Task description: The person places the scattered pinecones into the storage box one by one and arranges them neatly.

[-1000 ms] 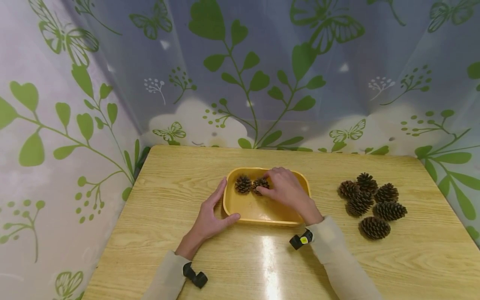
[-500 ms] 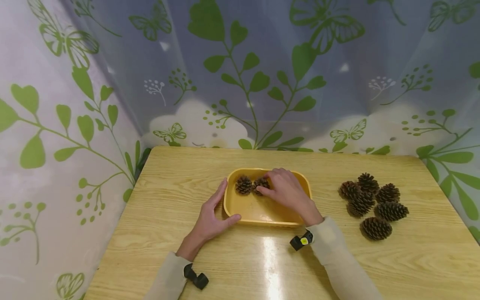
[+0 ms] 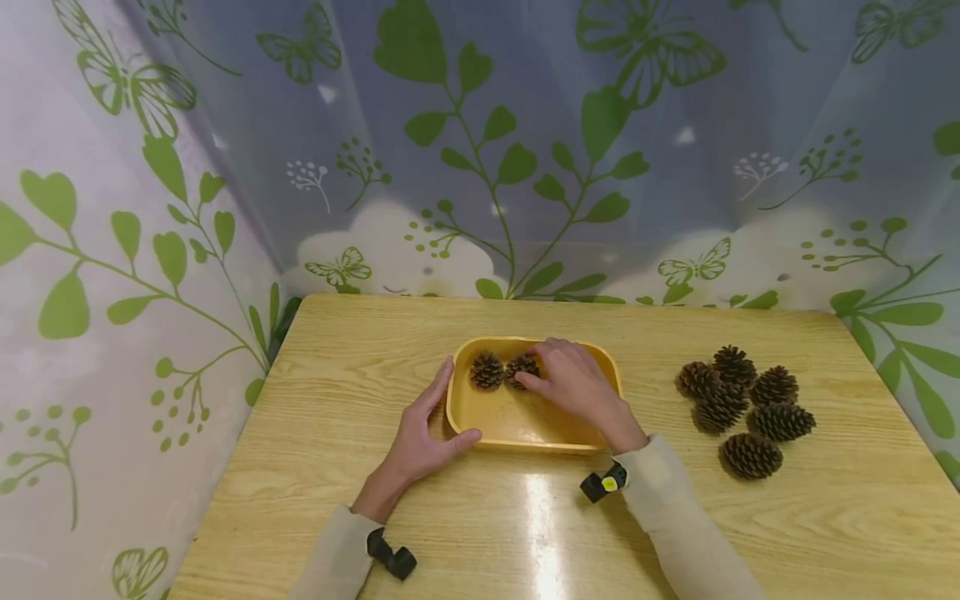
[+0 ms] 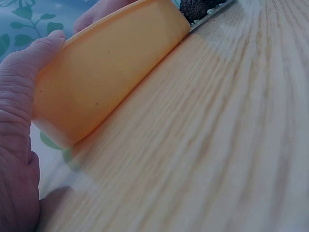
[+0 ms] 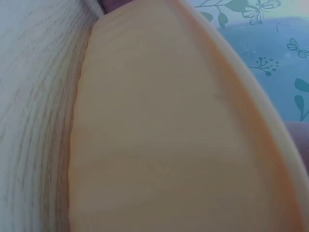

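Note:
A shallow yellow plastic tray lies on the table in the head view, with two brown pine cones near its far left corner. My left hand rests against the tray's left end, fingers straight along the side and thumb on the near rim. The thumb touches the rim in the left wrist view. Reaching into the tray, my right hand holds the right-hand pine cone between thumb and fingers. The other pine cone sits just left of it. In the right wrist view, the tray wall hides the right fingers.
Several loose pine cones lie in a cluster on the wooden table, to the right of the tray. A curtain printed with leaves and butterflies hangs behind the table and along its left side.

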Action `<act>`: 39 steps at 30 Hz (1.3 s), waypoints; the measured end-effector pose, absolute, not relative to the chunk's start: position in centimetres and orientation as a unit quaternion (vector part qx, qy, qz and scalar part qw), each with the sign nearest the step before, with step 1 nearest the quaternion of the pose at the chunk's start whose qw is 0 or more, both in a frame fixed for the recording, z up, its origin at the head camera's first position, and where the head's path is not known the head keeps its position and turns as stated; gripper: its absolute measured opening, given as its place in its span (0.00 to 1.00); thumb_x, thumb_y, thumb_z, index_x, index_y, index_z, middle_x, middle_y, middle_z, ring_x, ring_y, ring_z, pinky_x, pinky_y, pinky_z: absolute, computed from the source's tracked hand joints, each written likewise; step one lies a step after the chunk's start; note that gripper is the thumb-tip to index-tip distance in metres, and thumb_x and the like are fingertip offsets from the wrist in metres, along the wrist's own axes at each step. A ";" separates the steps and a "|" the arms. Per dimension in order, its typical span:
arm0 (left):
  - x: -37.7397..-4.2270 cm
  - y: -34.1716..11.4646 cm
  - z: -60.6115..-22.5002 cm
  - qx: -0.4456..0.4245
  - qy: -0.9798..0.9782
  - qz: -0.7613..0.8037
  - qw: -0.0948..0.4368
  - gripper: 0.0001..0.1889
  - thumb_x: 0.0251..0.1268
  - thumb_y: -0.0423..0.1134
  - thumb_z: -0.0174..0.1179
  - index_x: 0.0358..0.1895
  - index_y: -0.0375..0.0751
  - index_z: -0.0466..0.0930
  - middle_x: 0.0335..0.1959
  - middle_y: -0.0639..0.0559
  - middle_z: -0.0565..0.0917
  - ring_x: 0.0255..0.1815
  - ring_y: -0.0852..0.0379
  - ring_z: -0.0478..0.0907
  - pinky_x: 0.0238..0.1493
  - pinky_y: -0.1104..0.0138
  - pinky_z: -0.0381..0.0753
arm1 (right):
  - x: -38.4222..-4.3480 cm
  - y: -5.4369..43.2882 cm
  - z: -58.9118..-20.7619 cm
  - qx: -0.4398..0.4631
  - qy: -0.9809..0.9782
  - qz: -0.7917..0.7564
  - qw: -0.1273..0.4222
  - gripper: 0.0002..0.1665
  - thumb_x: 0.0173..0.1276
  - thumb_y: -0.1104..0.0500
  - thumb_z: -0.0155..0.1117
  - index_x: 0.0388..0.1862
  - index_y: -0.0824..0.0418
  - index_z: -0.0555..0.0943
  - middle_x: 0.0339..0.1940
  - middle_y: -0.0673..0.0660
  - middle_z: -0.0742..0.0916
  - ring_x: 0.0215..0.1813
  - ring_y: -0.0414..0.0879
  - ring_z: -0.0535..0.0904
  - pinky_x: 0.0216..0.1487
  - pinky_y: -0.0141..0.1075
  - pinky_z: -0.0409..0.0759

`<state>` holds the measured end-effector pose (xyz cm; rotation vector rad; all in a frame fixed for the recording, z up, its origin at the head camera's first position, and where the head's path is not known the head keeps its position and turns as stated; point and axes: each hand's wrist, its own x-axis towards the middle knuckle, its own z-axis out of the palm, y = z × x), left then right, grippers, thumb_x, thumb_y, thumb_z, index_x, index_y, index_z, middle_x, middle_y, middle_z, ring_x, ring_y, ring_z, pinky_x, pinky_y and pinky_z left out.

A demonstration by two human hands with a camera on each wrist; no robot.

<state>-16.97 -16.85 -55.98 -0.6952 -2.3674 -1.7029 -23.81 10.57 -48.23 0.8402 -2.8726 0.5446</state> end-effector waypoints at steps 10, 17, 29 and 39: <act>-17.0 -16.8 -56.0 -0.239 -0.781 -0.572 0.079 0.59 0.54 0.40 0.81 0.85 0.43 0.51 0.85 0.42 0.55 0.85 0.44 0.51 0.81 0.69 0.51 | -23.3 10.9 -47.9 0.271 -0.942 0.192 0.042 0.25 0.73 0.47 0.72 0.56 0.65 0.85 0.45 0.59 0.90 0.39 0.50 0.85 0.38 0.44 0.85; -16.9 -16.8 -55.8 -0.231 -0.786 -0.568 0.073 0.58 0.55 0.41 0.80 0.86 0.46 0.50 0.85 0.44 0.54 0.85 0.48 0.50 0.82 0.67 0.51 | -23.1 11.3 -47.5 0.274 -0.940 0.197 0.054 0.25 0.73 0.48 0.71 0.57 0.65 0.85 0.48 0.60 0.90 0.44 0.53 0.87 0.42 0.46 0.86; -16.7 -16.8 -55.6 -0.228 -0.789 -0.566 0.075 0.57 0.57 0.44 0.80 0.86 0.46 0.50 0.86 0.49 0.54 0.85 0.50 0.51 0.82 0.65 0.51 | -21.8 12.1 -46.4 0.280 -0.936 0.198 0.080 0.25 0.72 0.49 0.73 0.57 0.66 0.86 0.51 0.61 0.90 0.47 0.56 0.88 0.48 0.51 0.86; -16.8 -16.8 -55.7 -0.231 -0.787 -0.567 0.075 0.58 0.56 0.43 0.80 0.86 0.46 0.50 0.85 0.45 0.54 0.85 0.49 0.51 0.82 0.66 0.51 | -20.5 13.0 -45.7 0.272 -0.937 0.194 0.098 0.26 0.71 0.50 0.74 0.58 0.68 0.85 0.53 0.63 0.90 0.50 0.59 0.88 0.54 0.56 0.85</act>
